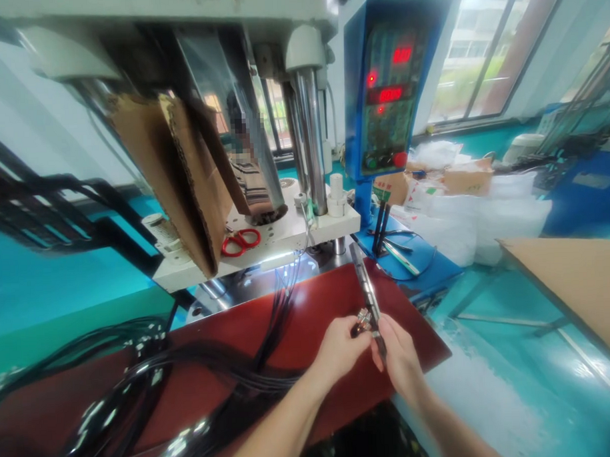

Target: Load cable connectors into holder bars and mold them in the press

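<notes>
My right hand (398, 353) is closed around the lower end of a long narrow metal bar (365, 283), notched along its length and tilted up and away from me. Close beside it, my left hand (342, 347) pinches a small cluster of shiny metal connectors (362, 320) against the bar's near part. Their exact shape is too small to tell. Both hands are over a reddish-brown board (322, 308). Black cables (209, 358) lie in bundles on its left side, some with bright metal ends.
Behind the board stands a white press (325, 222) with steel columns; red-handled scissors (240, 242) and cardboard (183, 179) rest on it. A blue control box (387, 92) shows red digits. Tools (401, 257) lie on a blue shelf, and a tan table (577, 279) is at right.
</notes>
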{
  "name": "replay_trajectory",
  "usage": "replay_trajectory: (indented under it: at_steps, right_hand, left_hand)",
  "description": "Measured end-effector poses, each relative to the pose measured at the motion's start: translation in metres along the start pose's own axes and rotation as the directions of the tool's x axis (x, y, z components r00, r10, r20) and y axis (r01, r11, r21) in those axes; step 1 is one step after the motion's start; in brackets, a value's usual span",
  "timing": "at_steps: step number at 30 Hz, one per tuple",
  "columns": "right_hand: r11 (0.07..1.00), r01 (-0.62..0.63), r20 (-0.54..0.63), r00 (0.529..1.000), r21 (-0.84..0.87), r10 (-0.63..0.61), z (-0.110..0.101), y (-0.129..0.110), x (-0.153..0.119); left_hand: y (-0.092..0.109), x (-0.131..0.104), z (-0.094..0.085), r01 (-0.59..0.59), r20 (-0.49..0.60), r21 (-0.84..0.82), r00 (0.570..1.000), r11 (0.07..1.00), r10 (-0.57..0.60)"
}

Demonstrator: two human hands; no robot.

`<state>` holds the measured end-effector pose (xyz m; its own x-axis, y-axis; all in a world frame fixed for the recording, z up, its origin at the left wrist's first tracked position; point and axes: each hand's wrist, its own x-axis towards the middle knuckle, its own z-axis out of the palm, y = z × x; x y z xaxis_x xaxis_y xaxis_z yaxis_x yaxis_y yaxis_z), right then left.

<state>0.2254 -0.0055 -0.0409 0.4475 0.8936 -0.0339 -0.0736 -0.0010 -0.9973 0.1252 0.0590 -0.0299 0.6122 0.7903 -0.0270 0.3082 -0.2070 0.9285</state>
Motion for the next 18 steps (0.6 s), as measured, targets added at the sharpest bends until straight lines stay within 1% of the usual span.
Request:
replay_trajectory:
  at_steps: [4, 7, 11, 13, 15, 18]
  right_hand:
    - [0.993, 0.052, 0.021, 0.999, -0.109, -0.05, 0.003, -0.001, 0.0]
    - [0.988, 0.061, 0.036, 0.998, -0.139, -0.056, 0.004, 0.001, 0.001]
    - [0.997, -0.012, 0.004, 1.0, -0.07, 0.012, 0.003, 0.002, 0.002]
    - [0.999, -0.03, 0.011, 0.999, -0.021, 0.03, 0.001, 0.003, 0.002]
    - [1.0, -0.022, 0.03, 0.999, 0.001, 0.022, 0.0, 0.005, 0.002]
    - [1.0, -0.016, 0.063, 0.998, 0.01, 0.015, -0.001, 0.005, 0.002]
  left_hand:
    - [-0.002, 0.0, 0.001, -0.007, -0.028, -0.04, 1.0, 0.999, 0.006]
    - [-0.002, 0.0, -0.001, 0.031, 0.023, -0.138, 0.999, 0.99, -0.028]
    - [-0.001, 0.004, -0.012, 0.117, 0.068, -0.347, 0.993, 0.93, -0.1]
    - [-0.001, 0.006, -0.017, 0.182, 0.101, -0.418, 0.983, 0.89, -0.153]
    - [-0.001, 0.007, -0.019, 0.241, 0.138, -0.429, 0.97, 0.871, -0.2]
    - [-0.001, 0.007, -0.017, 0.263, 0.117, -0.372, 0.965, 0.89, -0.236]
